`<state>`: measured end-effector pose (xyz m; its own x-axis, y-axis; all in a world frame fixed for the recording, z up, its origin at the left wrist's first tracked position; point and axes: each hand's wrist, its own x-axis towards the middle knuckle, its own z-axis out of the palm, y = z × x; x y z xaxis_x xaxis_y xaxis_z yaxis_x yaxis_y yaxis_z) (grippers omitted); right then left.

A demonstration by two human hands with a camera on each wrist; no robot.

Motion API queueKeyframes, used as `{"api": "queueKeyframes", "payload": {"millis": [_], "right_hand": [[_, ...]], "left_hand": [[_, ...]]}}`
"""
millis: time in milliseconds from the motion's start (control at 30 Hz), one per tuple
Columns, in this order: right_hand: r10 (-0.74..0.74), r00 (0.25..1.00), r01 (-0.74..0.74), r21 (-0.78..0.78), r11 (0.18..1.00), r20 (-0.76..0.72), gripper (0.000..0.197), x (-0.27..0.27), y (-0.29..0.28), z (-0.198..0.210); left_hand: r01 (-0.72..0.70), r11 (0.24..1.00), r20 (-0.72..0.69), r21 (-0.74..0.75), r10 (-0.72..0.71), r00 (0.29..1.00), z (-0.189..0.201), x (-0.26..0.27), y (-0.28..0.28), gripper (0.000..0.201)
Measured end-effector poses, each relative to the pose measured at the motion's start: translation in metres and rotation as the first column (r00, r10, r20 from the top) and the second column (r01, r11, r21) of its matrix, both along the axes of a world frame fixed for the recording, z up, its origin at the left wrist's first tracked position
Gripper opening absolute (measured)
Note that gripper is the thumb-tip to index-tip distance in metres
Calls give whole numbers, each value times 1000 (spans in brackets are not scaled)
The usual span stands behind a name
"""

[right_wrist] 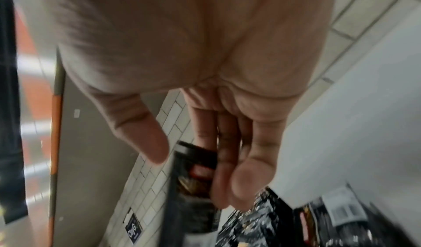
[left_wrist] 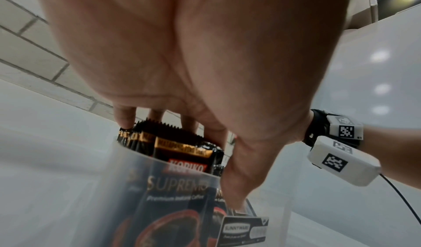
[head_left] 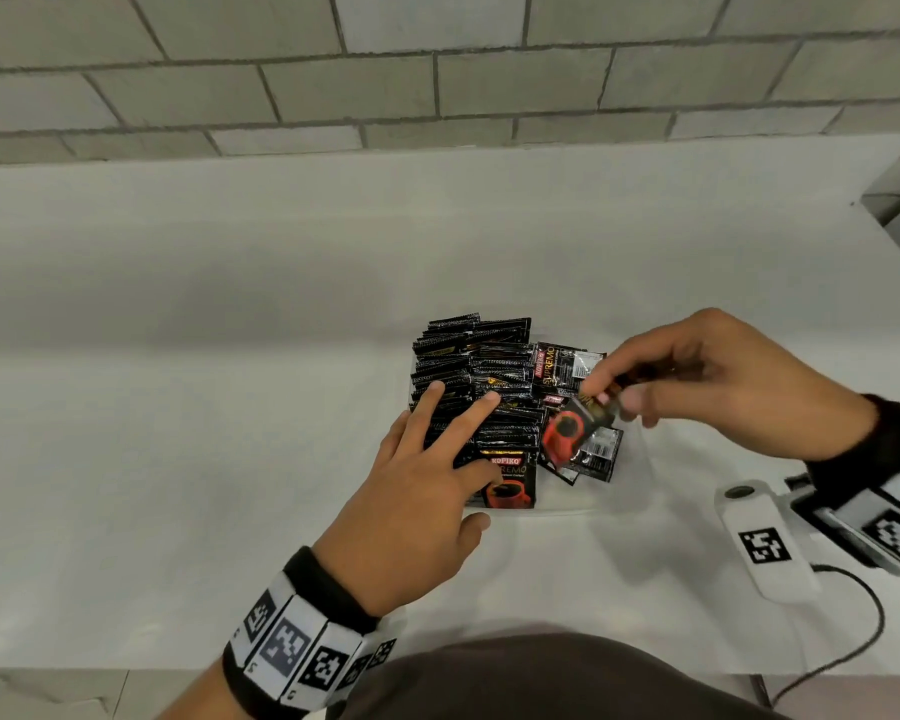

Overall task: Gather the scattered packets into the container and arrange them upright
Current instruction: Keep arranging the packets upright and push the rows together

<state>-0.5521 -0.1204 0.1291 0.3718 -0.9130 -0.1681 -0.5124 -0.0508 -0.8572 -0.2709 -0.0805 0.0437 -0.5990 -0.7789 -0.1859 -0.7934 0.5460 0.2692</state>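
A clear plastic container on the white table holds a dense row of black coffee packets standing upright. My left hand rests on top of that row with straight, spread fingers; in the left wrist view the fingertips touch the packets' serrated tops behind the container wall. My right hand pinches a tilted packet with a red cup print over the container's right side. Loose packets lie flat there. In the blurred right wrist view the fingers hold the dark packet.
A white tagged device with a black cable lies on the table by my right wrist. A block wall runs along the back. The table's near edge is close to my body.
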Motion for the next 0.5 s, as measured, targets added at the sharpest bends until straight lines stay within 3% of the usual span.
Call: {"api": "queueKeyframes", "payload": {"millis": [100, 167, 333, 500], "right_hand": [[7, 999, -7, 1, 1000, -50, 3, 10, 2, -13], [1, 995, -1, 0, 1000, -96, 16, 16, 3, -22], [-72, 997, 71, 77, 994, 3, 37, 31, 4, -32], [-16, 988, 14, -17, 1000, -152, 27, 37, 4, -38]], "left_hand": [[-2, 1000, 6, 0, 2, 1000, 1, 0, 0, 35], [-2, 1000, 5, 7, 1, 1000, 2, 0, 0, 35], [-2, 1000, -8, 15, 2, 1000, 3, -1, -1, 32], [-8, 1000, -20, 25, 8, 1000, 2, 1, -3, 31]]}}
